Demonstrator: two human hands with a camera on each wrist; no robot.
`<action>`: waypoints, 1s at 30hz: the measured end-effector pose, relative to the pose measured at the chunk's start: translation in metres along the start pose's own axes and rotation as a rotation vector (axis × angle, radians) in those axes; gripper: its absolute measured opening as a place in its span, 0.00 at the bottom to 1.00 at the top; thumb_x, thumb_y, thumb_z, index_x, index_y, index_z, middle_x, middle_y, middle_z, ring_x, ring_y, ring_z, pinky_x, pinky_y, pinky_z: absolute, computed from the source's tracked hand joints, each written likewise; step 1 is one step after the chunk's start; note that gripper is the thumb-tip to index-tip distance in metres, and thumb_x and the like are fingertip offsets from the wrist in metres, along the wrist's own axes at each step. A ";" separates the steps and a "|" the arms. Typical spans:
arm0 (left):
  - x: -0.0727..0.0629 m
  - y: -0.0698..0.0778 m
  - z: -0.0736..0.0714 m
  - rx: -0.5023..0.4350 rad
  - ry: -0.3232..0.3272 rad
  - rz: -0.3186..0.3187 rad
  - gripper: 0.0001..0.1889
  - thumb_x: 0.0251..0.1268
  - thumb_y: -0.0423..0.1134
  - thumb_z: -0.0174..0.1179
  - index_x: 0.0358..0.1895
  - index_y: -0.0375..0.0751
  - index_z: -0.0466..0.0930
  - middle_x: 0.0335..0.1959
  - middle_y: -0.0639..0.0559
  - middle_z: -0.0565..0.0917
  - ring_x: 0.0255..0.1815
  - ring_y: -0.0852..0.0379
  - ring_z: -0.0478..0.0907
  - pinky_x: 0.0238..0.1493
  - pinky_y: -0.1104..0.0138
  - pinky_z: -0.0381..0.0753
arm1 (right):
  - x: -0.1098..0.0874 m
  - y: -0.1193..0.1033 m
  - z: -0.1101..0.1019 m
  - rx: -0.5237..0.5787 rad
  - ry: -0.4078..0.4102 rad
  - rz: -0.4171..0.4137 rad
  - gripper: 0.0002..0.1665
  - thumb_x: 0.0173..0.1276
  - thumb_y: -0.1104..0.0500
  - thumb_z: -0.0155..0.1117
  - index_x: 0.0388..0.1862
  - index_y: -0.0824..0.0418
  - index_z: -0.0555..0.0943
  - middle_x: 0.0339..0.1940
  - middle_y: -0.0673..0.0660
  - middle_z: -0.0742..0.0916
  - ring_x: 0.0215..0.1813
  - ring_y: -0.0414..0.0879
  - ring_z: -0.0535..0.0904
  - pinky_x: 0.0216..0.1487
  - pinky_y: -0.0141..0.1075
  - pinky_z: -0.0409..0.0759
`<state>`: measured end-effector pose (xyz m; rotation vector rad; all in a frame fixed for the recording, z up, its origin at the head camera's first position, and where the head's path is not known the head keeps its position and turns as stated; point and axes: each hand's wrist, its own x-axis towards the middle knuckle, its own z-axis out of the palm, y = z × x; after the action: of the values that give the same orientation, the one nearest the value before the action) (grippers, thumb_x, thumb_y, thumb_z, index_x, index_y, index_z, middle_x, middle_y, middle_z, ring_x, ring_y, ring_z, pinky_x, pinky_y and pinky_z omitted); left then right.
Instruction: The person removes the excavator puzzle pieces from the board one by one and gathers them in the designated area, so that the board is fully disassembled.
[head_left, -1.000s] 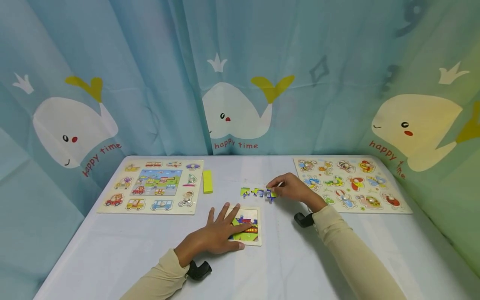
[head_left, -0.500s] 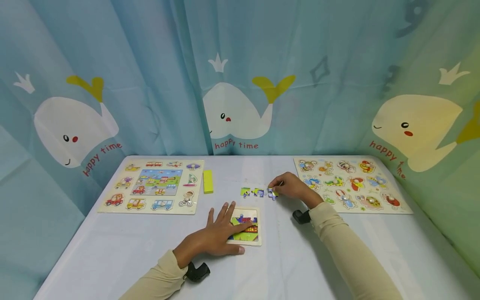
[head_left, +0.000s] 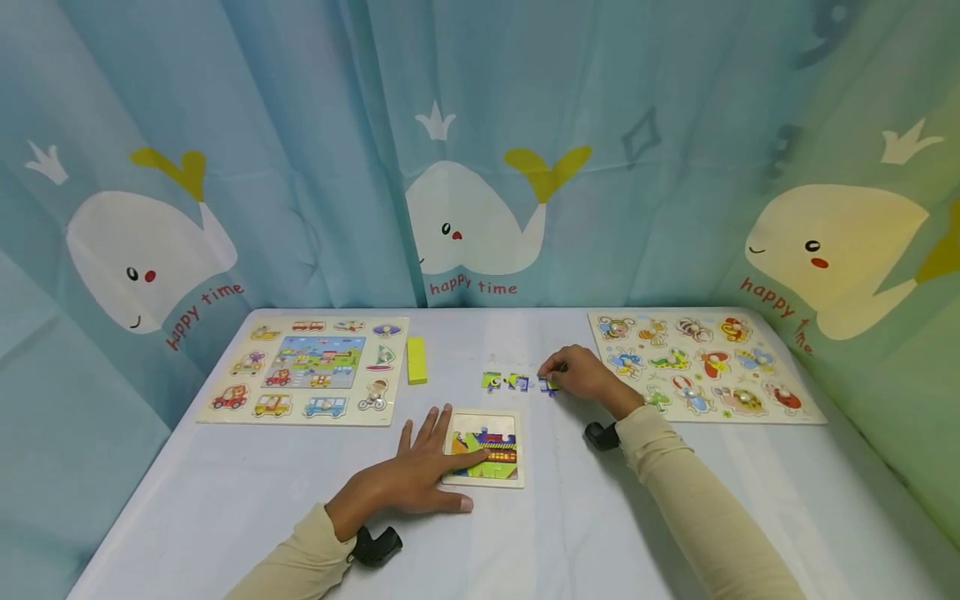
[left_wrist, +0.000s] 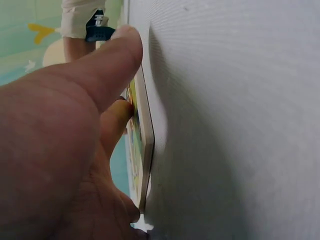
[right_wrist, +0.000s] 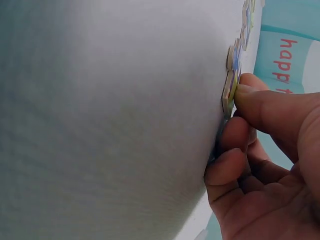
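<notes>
I've got the left hand (head_left: pixel 416 479) nearest, fingers spread straight, gripping nothing, one fingertip on the part-filled tray (head_left: pixel 521 450). Ahead and right, I see the right hand (head_left: pixel 581 373), fingers pinching a piece (right_wrist: pixel 230 92) low at the worktop (head_left: pixel 585 533). Two loose pieces (head_left: pixel 519 382) just left of those fingers. Bug board (head_left: pixel 810 417) to their right. Beyond the left fingers: yellow block (head_left: pixel 417 361), vehicle board (head_left: pixel 297 413) farther left. Curtain (head_left: pixel 480 75) behind.

A vehicle board (head_left: pixel 303 368) is laid at left, with a yellow block (head_left: pixel 416 361) placed just beside it. An insect board (head_left: pixel 705 367) is laid at right. Behind, a blue curtain (head_left: pixel 322 108) printed with whales (head_left: pixel 480 225) is hung.
</notes>
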<state>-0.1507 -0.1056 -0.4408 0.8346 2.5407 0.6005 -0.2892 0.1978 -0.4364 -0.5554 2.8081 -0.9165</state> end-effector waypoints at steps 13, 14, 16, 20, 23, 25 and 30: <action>-0.002 0.005 -0.003 0.016 -0.028 -0.033 0.35 0.63 0.63 0.59 0.74 0.69 0.61 0.78 0.36 0.32 0.76 0.36 0.25 0.66 0.36 0.27 | -0.003 -0.020 -0.008 0.003 0.035 -0.041 0.08 0.68 0.69 0.62 0.41 0.67 0.87 0.38 0.58 0.87 0.38 0.48 0.78 0.38 0.41 0.76; -0.002 0.005 -0.002 0.016 -0.028 -0.035 0.35 0.63 0.63 0.59 0.74 0.69 0.60 0.78 0.36 0.32 0.76 0.36 0.25 0.66 0.37 0.27 | -0.004 -0.023 -0.008 0.006 0.036 -0.057 0.08 0.67 0.69 0.62 0.41 0.67 0.87 0.38 0.59 0.87 0.38 0.48 0.79 0.38 0.41 0.76; -0.002 0.005 -0.001 0.021 -0.027 -0.035 0.35 0.63 0.63 0.59 0.74 0.69 0.61 0.78 0.36 0.32 0.76 0.36 0.25 0.66 0.37 0.27 | -0.005 -0.028 -0.007 0.021 0.030 -0.073 0.08 0.67 0.69 0.62 0.41 0.68 0.87 0.39 0.59 0.87 0.38 0.48 0.79 0.38 0.40 0.77; -0.001 0.004 -0.001 0.033 -0.030 -0.039 0.35 0.63 0.64 0.58 0.74 0.69 0.61 0.78 0.36 0.32 0.76 0.36 0.25 0.66 0.36 0.27 | -0.008 -0.039 0.000 0.048 0.012 -0.080 0.09 0.67 0.69 0.62 0.43 0.67 0.87 0.40 0.58 0.86 0.37 0.46 0.78 0.37 0.38 0.77; -0.001 0.004 -0.001 0.037 -0.030 -0.045 0.35 0.63 0.64 0.58 0.74 0.68 0.61 0.78 0.36 0.32 0.76 0.36 0.24 0.66 0.37 0.28 | -0.008 -0.047 0.005 0.065 0.000 -0.102 0.09 0.67 0.69 0.62 0.42 0.67 0.86 0.39 0.58 0.87 0.36 0.45 0.78 0.36 0.38 0.76; -0.001 0.004 -0.001 0.036 -0.031 -0.049 0.35 0.63 0.64 0.58 0.74 0.68 0.61 0.78 0.37 0.31 0.76 0.36 0.23 0.67 0.37 0.28 | -0.009 -0.051 0.008 0.081 -0.009 -0.125 0.09 0.67 0.70 0.62 0.42 0.68 0.87 0.39 0.57 0.87 0.36 0.44 0.79 0.37 0.37 0.77; -0.001 0.004 -0.001 0.031 -0.032 -0.049 0.35 0.63 0.64 0.58 0.74 0.68 0.61 0.78 0.37 0.31 0.75 0.35 0.22 0.67 0.37 0.28 | -0.011 -0.061 0.015 0.123 -0.053 -0.196 0.08 0.66 0.70 0.63 0.41 0.68 0.87 0.40 0.57 0.88 0.36 0.41 0.79 0.36 0.34 0.77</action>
<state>-0.1483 -0.1033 -0.4374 0.7837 2.5392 0.5299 -0.2568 0.1486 -0.4127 -0.8343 2.6640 -1.0836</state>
